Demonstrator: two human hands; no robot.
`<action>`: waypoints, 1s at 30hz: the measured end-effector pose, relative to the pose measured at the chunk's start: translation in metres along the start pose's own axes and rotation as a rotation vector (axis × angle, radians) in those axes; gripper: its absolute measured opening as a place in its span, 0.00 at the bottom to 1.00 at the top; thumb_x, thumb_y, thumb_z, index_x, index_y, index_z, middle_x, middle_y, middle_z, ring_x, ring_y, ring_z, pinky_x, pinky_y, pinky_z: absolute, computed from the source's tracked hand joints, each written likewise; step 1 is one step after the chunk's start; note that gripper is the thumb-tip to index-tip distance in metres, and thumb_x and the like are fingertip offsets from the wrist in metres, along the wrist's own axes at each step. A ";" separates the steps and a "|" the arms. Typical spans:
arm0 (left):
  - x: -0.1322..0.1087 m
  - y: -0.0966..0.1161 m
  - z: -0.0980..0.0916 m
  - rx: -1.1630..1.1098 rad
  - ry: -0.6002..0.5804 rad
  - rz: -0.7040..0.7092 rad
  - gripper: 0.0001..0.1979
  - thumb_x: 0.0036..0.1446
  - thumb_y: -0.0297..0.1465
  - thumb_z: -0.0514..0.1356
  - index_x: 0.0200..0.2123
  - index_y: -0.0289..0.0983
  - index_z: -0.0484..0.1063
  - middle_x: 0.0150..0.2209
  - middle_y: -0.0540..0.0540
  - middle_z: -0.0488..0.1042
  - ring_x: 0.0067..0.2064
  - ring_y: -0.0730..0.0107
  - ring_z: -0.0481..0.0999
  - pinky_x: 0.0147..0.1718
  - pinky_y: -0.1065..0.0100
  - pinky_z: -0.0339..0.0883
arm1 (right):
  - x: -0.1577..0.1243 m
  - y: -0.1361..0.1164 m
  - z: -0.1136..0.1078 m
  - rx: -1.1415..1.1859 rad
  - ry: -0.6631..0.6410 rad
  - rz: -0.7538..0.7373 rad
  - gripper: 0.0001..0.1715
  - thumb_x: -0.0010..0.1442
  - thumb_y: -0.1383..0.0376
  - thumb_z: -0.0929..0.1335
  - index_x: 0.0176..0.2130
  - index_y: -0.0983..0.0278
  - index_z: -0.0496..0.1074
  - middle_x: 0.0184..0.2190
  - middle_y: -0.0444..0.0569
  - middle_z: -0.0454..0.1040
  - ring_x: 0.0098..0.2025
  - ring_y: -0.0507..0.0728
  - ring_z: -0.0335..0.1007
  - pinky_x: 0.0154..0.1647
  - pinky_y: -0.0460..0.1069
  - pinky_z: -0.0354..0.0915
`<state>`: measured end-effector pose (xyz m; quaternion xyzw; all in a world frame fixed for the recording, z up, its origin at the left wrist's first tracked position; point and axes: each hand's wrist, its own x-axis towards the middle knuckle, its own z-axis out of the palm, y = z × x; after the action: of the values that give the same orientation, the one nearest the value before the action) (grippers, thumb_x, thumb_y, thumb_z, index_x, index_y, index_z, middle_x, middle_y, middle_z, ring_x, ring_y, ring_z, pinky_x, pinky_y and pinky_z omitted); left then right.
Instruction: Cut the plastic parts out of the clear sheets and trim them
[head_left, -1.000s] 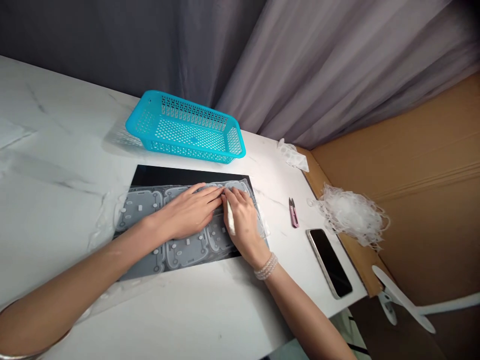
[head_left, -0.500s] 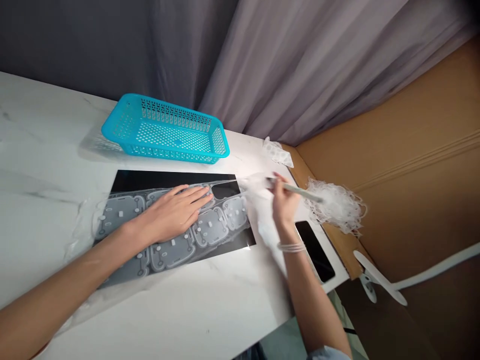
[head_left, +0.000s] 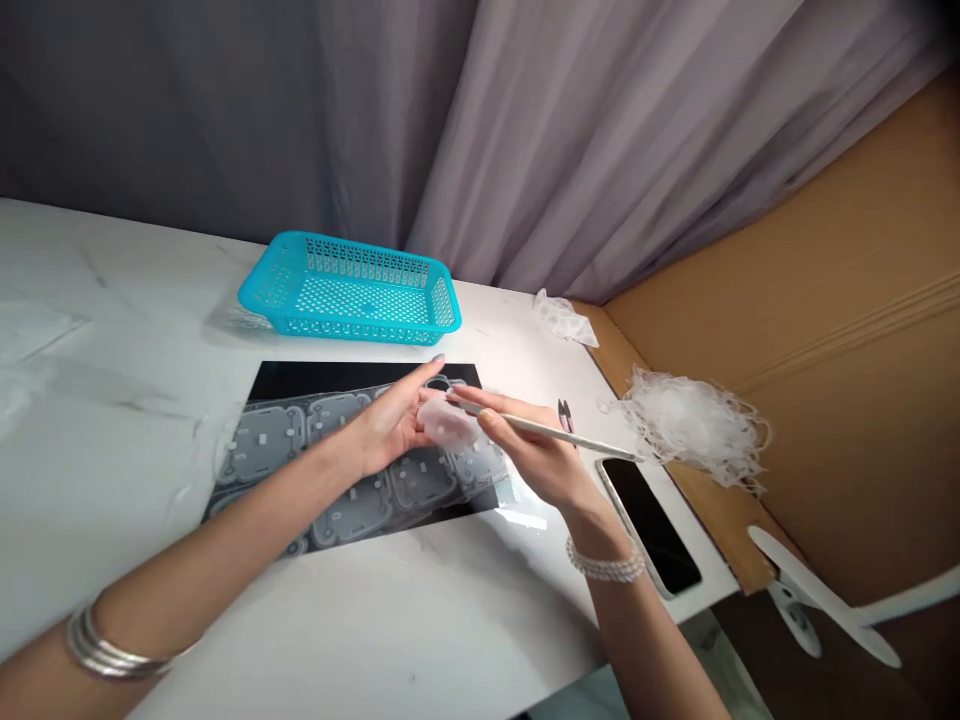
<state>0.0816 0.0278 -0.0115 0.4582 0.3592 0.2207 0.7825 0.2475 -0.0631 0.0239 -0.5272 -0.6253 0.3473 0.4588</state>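
While the left hand (head_left: pixel 390 425) lies palm up above the black sheet (head_left: pixel 360 378), its fingers (head_left: pixel 427 375) are spread and loosely curved, with no closed grip. A small translucent soft piece (head_left: pixel 448 423) rests on the palm side, near the fingers; nothing pins it except the tool tip.

Right hand (head_left: pixel 532 455) is closed in a pen pinch between thumb and fingers on a slim white stylus (head_left: pixel 555 432). The stylus lies nearly level, with its tip at the upper edge of the translucent piece. Contact looks likely, but the exact touch point is too small to confirm.

Both hands are over the middle of the black sheet. A clear moulded sheet (head_left: pixel 266 440) with rounded grey-looking cells and small raised tabs lies on it, partly under the hands.

Around the black sheet:
- Far edge: blue perforated plastic basket (head_left: pixel 367 245), just beyond it and apart from it.
- Right side: pink thread snips (head_left: pixel 566 415), partly behind the right hand.
- Further right: black-screened phone (head_left: pixel 649 525), near the right forearm.
- Further right again: loose tangle of clear trimmings (head_left: pixel 694 425).
- Far right corner: smaller clear scrap (head_left: pixel 562 318).

All of it sits on a white marble table (head_left: pixel 112 300).
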 end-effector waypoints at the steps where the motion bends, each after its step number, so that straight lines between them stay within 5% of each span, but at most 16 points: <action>1: 0.003 -0.002 0.002 -0.029 0.003 -0.012 0.27 0.53 0.52 0.62 0.38 0.33 0.80 0.38 0.38 0.82 0.38 0.59 0.81 0.40 0.60 0.74 | 0.001 -0.002 -0.003 -0.014 -0.034 -0.011 0.19 0.66 0.53 0.67 0.53 0.56 0.76 0.50 0.49 0.80 0.55 0.60 0.75 0.59 0.58 0.67; 4: 0.009 -0.012 0.003 0.026 0.075 0.035 0.18 0.45 0.39 0.71 0.36 0.33 0.80 0.36 0.40 0.82 0.36 0.63 0.80 0.37 0.65 0.73 | 0.010 0.006 -0.014 0.005 0.142 0.041 0.21 0.69 0.51 0.63 0.54 0.58 0.73 0.39 0.49 0.83 0.45 0.59 0.80 0.51 0.56 0.70; 6: 0.008 -0.016 0.002 0.075 0.093 0.059 0.15 0.44 0.36 0.71 0.35 0.32 0.80 0.33 0.41 0.82 0.33 0.65 0.79 0.35 0.66 0.72 | 0.019 0.019 -0.020 -0.072 0.255 0.131 0.19 0.69 0.50 0.62 0.41 0.61 0.73 0.29 0.47 0.80 0.37 0.58 0.79 0.42 0.53 0.69; 9: 0.005 -0.016 0.003 0.150 0.110 0.113 0.11 0.47 0.34 0.70 0.33 0.33 0.80 0.30 0.43 0.81 0.30 0.68 0.77 0.31 0.68 0.69 | 0.029 0.033 -0.018 -0.169 0.182 0.236 0.21 0.63 0.52 0.67 0.25 0.61 0.61 0.22 0.43 0.71 0.28 0.54 0.70 0.31 0.48 0.59; 14: 0.003 -0.013 0.008 0.269 0.116 0.205 0.10 0.49 0.36 0.69 0.32 0.36 0.80 0.30 0.47 0.80 0.31 0.66 0.78 0.30 0.69 0.68 | 0.030 0.039 -0.001 0.077 0.150 0.224 0.24 0.51 0.61 0.71 0.23 0.59 0.49 0.20 0.35 0.50 0.23 0.48 0.46 0.25 0.46 0.47; 20: -0.001 -0.016 0.014 0.624 0.362 0.484 0.09 0.54 0.36 0.65 0.26 0.37 0.80 0.24 0.50 0.77 0.30 0.65 0.75 0.28 0.70 0.60 | 0.027 0.048 0.005 -0.288 0.287 0.096 0.16 0.52 0.65 0.64 0.22 0.59 0.50 0.19 0.38 0.50 0.24 0.50 0.48 0.27 0.46 0.48; 24: -0.009 -0.010 0.006 0.451 0.456 0.501 0.11 0.55 0.39 0.66 0.35 0.37 0.82 0.33 0.48 0.81 0.35 0.66 0.77 0.33 0.71 0.65 | 0.026 0.065 -0.011 -0.386 0.344 0.121 0.14 0.53 0.64 0.64 0.22 0.59 0.52 0.19 0.39 0.57 0.25 0.52 0.54 0.29 0.47 0.50; 30: -0.018 0.004 -0.010 -0.078 0.304 0.205 0.12 0.53 0.35 0.69 0.39 0.34 0.81 0.39 0.42 0.81 0.39 0.67 0.79 0.34 0.71 0.73 | 0.026 0.059 -0.023 -0.370 0.399 0.146 0.20 0.55 0.57 0.70 0.26 0.59 0.55 0.23 0.41 0.68 0.27 0.53 0.61 0.32 0.49 0.54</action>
<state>0.0626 0.0229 -0.0046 0.4229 0.4160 0.3800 0.7097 0.2888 -0.0266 -0.0168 -0.7036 -0.5357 0.1488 0.4425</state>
